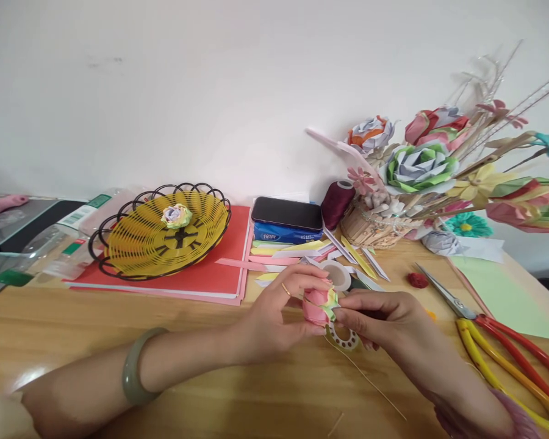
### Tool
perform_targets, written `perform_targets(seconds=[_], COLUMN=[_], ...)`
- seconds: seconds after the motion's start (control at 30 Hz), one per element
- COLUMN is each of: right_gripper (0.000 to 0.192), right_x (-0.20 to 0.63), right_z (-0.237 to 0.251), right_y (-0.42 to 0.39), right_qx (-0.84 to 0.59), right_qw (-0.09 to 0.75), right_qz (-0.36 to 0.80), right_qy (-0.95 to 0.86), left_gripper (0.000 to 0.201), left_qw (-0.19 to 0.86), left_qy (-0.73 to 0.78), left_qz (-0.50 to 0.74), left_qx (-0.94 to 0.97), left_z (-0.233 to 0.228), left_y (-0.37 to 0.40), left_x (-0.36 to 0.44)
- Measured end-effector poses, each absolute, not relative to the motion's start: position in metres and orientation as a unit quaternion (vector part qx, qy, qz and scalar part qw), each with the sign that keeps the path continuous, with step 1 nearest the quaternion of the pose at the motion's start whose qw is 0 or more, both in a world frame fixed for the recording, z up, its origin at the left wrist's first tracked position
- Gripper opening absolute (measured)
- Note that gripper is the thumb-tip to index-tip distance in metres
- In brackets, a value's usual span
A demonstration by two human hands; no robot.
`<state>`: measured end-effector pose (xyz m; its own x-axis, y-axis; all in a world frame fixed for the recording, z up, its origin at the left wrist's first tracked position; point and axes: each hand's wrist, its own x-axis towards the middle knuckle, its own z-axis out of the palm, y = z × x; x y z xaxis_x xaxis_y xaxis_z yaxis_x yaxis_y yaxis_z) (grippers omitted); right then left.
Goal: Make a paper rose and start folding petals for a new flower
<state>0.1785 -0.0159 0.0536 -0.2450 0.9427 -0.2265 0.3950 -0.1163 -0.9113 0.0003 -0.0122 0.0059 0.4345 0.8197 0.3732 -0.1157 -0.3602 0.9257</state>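
Observation:
Between both hands, above the wooden table, is a small paper flower (316, 306) with pink outer petals and yellow-green edges. My left hand (283, 308), wearing a ring, curls its fingers and thumb around the pink side. From the right, my right hand (384, 314) pinches the yellow-green edge between thumb and fingers. A thin pale thread (370, 383) trails from beneath the flower across the table. Just below the flower lies a white ring with holes (344, 336), partly covered by my right hand's fingers.
Scissors with red and yellow handles (476, 318) lie at the right. A yellow wicker basket (132, 244) holding a small paper flower sits on red paper (229, 268). Behind my hands are paper strips (293, 251), a phone (287, 212) and a thread spool (337, 204). Paper flowers (421, 167) stand back right.

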Motion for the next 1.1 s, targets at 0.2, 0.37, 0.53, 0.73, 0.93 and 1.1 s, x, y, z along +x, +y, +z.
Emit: perform_targets(seconds=[0.2, 0.37, 0.53, 0.73, 0.93, 1.1], right_gripper=[0.020, 0.020, 0.026, 0.028, 0.028, 0.025], right_x=[0.177, 0.177, 0.182, 0.187, 0.189, 0.191], right_z=[0.051, 0.052, 0.056, 0.059, 0.060, 0.056], right_y=[-0.017, -0.015, -0.013, -0.013, -0.011, -0.010], right_qx=[-0.554, -0.562, -0.524, -0.520, -0.528, -0.526], right_qw=[0.279, 0.294, 0.251, 0.216, 0.216, 0.223], right_qz=[0.522, 0.487, 0.476, 0.486, 0.491, 0.487], right_qy=[-0.586, -0.601, -0.661, -0.668, -0.658, -0.660], left_gripper=[0.039, 0.042, 0.042, 0.041, 0.042, 0.041], left_qw=[0.508, 0.524, 0.541, 0.527, 0.523, 0.516], left_qy=[0.267, 0.267, 0.277, 0.284, 0.269, 0.262], left_qz=[0.456, 0.461, 0.456, 0.445, 0.445, 0.444], left_qx=[0.680, 0.665, 0.650, 0.666, 0.675, 0.684], left_z=[0.005, 0.004, 0.004, 0.007, 0.006, 0.006], left_y=[-0.013, -0.012, -0.011, -0.012, -0.011, -0.010], left_x=[0.000, 0.000, -0.001, 0.000, 0.001, 0.000])
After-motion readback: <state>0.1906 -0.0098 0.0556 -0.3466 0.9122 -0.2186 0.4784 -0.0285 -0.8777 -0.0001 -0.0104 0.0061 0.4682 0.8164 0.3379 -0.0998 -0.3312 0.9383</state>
